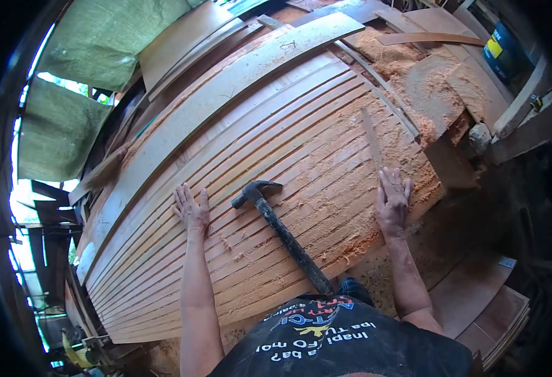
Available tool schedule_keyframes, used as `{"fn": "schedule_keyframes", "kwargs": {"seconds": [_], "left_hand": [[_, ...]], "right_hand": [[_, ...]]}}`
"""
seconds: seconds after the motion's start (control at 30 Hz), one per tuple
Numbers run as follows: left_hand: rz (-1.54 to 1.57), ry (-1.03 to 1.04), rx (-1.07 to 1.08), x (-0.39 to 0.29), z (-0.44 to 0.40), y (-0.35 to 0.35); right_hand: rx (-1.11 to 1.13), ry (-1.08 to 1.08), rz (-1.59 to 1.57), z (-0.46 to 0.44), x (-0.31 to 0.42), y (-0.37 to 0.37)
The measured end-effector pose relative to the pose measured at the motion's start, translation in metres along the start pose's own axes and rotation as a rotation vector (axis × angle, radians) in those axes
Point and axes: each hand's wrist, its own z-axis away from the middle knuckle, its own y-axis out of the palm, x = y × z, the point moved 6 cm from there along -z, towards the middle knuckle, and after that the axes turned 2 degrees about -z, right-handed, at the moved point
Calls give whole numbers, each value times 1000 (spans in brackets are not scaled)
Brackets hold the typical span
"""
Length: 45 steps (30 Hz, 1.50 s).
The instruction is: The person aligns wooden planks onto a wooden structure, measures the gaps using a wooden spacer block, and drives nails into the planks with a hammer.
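Note:
My left hand (192, 208) lies flat with fingers spread on a row of narrow wooden strips (226, 182), laid side by side with thin dark gaps. My right hand (393, 198) rests on the sawdust-covered right part of the strips, its fingers stretched forward. Just beyond its fingertips a thin, tapering flat piece (371, 138) points away from me; I cannot tell whether it is a blade or wood, or whether the hand touches it. Between my hands lies a claw hammer (282, 229), its head away from me and its dark, worn handle toward my body.
A long curved pale board (219, 100) lies across the far side of the strips. Sawdust (430, 81) is heaped at the far right, near a blue container (504, 53). Stacked sheets (477, 301) stand low at the right. Green cloth (97, 41) hangs at the upper left.

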Motion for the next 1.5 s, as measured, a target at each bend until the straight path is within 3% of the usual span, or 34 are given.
{"fn": "schedule_keyframes", "kwargs": {"seconds": [0.1, 0.33, 0.4, 0.57, 0.73, 0.9, 0.97, 1.03, 1.17, 1.23, 1.37, 1.43, 1.5], "left_hand": [[9, -2, 1, 1, -1, 1], [19, 2, -5, 1, -3, -1], [20, 10, 12, -1, -2, -3], [62, 15, -28, 4, -3, 3], [66, 10, -28, 6, -2, 5], [31, -4, -39, 7, -5, 7], [42, -13, -35, 7, -5, 5], [42, -3, -26, 6, -5, 5], [51, 0, -36, 11, -7, 12], [38, -9, -19, 10, -8, 11], [62, 11, -27, 7, -7, 7], [63, 31, -26, 12, -6, 11], [126, 149, -4, 21, -5, 24]], "right_hand": [[-33, -87, -44, -2, 4, -6], [5, 58, -525, -51, 37, 3], [0, -210, -467, -72, 76, 25], [97, -385, -280, -81, 133, 102], [-12, -234, 128, -119, 68, 89], [-82, 15, -69, -135, -25, 17], [-38, 64, -297, -110, -30, -14], [-31, -53, -408, -59, -5, -33], [193, -241, -289, 69, 53, -41], [161, -178, -266, 93, 60, -45], [-25, -113, 37, 74, 11, -62], [-84, 44, 89, 50, -32, -77], [-184, 37, 24, 42, -46, -85]]}}
